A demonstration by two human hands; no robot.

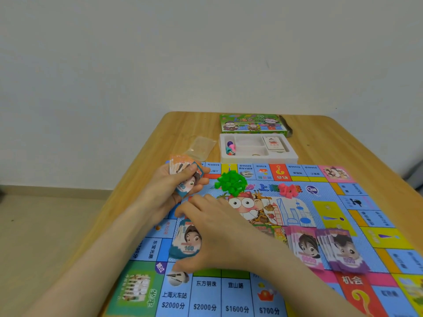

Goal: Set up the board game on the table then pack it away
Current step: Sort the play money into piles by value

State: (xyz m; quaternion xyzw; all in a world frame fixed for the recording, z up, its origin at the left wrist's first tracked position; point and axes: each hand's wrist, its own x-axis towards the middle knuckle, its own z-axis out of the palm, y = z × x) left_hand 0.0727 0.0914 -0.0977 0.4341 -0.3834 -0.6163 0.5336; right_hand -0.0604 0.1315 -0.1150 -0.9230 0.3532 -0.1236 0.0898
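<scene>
Spread flat on the wooden surface point(320, 138), filling the lower centre and right of the frame: the game board point(325, 195), one edge along the bottom, near-row lettering upright, far-row lettering upside down. Grips in the left hand point(174, 186), at centre left over the board's far left corner, a bunch of notes point(186, 179), teal 100 in front and orange behind, long axis roughly up-and-down in the frame. Curls the right hand point(219, 229) over a teal 100 stack point(188, 245) lying on the board left of centre, thumb at its near end, fingers at its far end; long axis up-and-down, printed face upright. Right of that hand, side by side: pink notes point(304, 248) and purple notes point(343, 250), each fanned, long axes leaning to the upper left. At board centre, a green houses heap point(231, 185) and, just right, a smaller red heap point(288, 191). Beyond the board, upper centre: a white tray point(258, 157) with pawns point(230, 148) and a card deck point(273, 144), the box lid point(251, 123) behind it, a clear bag point(200, 147) to its left
</scene>
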